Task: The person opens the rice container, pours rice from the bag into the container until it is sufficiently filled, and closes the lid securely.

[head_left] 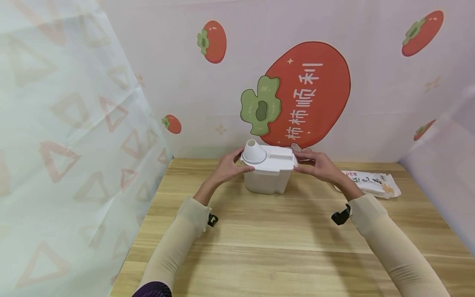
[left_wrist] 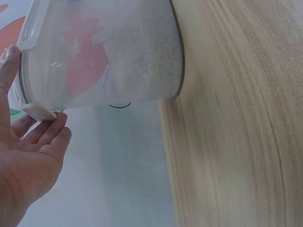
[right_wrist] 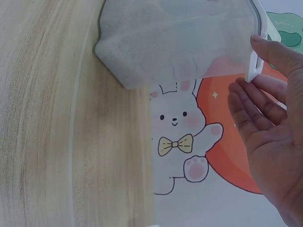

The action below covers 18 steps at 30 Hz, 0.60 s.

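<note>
A translucent rice storage container (head_left: 264,181) stands upright on the table near the back wall, pale grains visible through its side in the left wrist view. Its white lid (head_left: 272,158) carries a cone-shaped white cup (head_left: 254,151) at the left end. My left hand (head_left: 230,167) grips the lid's left end, thumb on the front edge and fingertips at a protruding side latch (left_wrist: 40,112). At the opposite end my right hand (head_left: 315,165) holds the lid between thumb and fingers, with the index finger at the right side latch (right_wrist: 253,66).
A white printed food bag (head_left: 375,184) lies on the wooden table (head_left: 256,239) to the right, partly behind the right forearm. Printed cloth walls (head_left: 148,49) with persimmon pictures enclose the back and sides.
</note>
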Each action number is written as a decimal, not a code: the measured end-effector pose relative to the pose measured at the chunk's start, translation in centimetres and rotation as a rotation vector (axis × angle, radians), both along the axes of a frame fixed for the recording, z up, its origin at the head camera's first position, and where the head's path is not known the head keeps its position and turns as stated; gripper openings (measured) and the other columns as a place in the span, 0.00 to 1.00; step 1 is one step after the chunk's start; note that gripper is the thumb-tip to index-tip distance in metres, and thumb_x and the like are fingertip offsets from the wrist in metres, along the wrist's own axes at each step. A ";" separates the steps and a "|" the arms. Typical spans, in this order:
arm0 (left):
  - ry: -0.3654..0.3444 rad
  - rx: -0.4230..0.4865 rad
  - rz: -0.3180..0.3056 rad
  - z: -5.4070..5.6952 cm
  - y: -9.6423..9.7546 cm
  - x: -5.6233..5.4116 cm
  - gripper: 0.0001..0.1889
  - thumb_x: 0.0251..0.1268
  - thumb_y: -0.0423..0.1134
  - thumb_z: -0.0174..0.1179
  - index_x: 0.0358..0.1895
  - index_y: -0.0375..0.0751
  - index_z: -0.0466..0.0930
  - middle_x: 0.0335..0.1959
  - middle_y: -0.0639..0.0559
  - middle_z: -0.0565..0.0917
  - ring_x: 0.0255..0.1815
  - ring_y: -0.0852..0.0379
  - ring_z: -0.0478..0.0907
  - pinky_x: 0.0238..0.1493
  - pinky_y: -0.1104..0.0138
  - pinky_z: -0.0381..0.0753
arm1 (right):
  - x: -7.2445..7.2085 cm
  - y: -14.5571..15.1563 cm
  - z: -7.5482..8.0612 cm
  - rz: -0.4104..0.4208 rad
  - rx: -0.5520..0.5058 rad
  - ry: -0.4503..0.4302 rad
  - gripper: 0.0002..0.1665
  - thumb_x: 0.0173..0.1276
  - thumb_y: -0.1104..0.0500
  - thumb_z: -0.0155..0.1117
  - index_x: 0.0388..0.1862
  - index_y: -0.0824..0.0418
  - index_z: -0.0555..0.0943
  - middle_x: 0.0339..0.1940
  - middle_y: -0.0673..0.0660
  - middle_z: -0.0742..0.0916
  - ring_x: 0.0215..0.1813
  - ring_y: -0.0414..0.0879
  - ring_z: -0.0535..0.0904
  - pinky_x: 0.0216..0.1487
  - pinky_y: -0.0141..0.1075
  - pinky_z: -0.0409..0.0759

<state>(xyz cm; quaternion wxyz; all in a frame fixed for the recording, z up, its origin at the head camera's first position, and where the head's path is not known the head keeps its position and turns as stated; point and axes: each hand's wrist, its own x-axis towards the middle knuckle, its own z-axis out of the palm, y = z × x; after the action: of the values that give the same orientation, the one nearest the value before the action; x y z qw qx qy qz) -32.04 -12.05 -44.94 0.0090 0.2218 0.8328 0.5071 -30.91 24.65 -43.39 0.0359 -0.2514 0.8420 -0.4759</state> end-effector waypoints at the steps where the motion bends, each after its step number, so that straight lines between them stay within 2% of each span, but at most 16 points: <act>1: 0.000 0.003 0.000 0.0 0.0 0.0 0.50 0.60 0.49 0.80 0.82 0.36 0.64 0.79 0.39 0.71 0.79 0.43 0.69 0.78 0.59 0.70 | 0.0 0.0 0.0 -0.001 0.002 0.000 0.36 0.71 0.61 0.76 0.75 0.66 0.76 0.62 0.65 0.82 0.66 0.64 0.82 0.57 0.19 0.79; 11: 0.009 0.032 -0.009 -0.1 0.0 0.0 0.50 0.58 0.47 0.81 0.81 0.35 0.65 0.78 0.37 0.72 0.79 0.43 0.70 0.77 0.61 0.70 | 0.4 -0.1 0.0 -0.042 0.026 -0.006 0.33 0.71 0.59 0.76 0.73 0.66 0.79 0.62 0.66 0.86 0.63 0.62 0.84 0.55 0.21 0.81; 18: 0.001 0.032 -0.013 -0.1 0.0 0.0 0.50 0.59 0.47 0.80 0.81 0.35 0.64 0.79 0.37 0.71 0.79 0.43 0.69 0.77 0.60 0.70 | 0.2 -0.1 -0.4 -0.042 0.008 -0.012 0.32 0.71 0.60 0.76 0.70 0.69 0.80 0.61 0.68 0.87 0.60 0.62 0.85 0.53 0.22 0.82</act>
<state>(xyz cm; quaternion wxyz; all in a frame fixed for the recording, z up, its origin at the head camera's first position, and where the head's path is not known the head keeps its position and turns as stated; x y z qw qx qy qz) -32.00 -12.00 -45.00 0.0083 0.2277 0.8232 0.5200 -30.76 24.54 -43.76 0.0320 -0.2306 0.8487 -0.4748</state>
